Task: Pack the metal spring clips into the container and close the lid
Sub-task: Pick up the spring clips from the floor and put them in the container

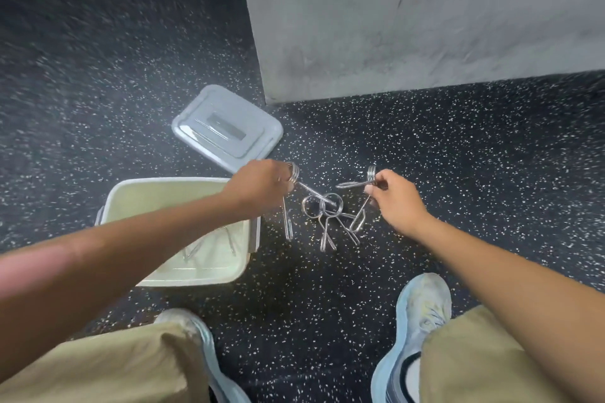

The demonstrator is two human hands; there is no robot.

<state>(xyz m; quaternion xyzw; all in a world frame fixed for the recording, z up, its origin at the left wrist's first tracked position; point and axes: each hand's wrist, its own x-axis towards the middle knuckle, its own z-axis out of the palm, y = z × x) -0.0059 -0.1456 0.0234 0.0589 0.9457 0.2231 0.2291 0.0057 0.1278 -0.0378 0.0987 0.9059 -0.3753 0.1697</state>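
Nearest, left: open container, a few clips inside. Beyond it, left hand and right hand each pinch one spring clip; loose clips lie between. Lid off, farther back. Mid-packing; next, drop both clips into container.

floor: black, flecked with small white and pale specks
wall: light grey, darker smudges near its base
lid: pale grey
container: cream, faint yellow-green tint inside
spring clips: shiny silver metal
trousers: khaki tan
shoes: light blue and white, dark inner lining
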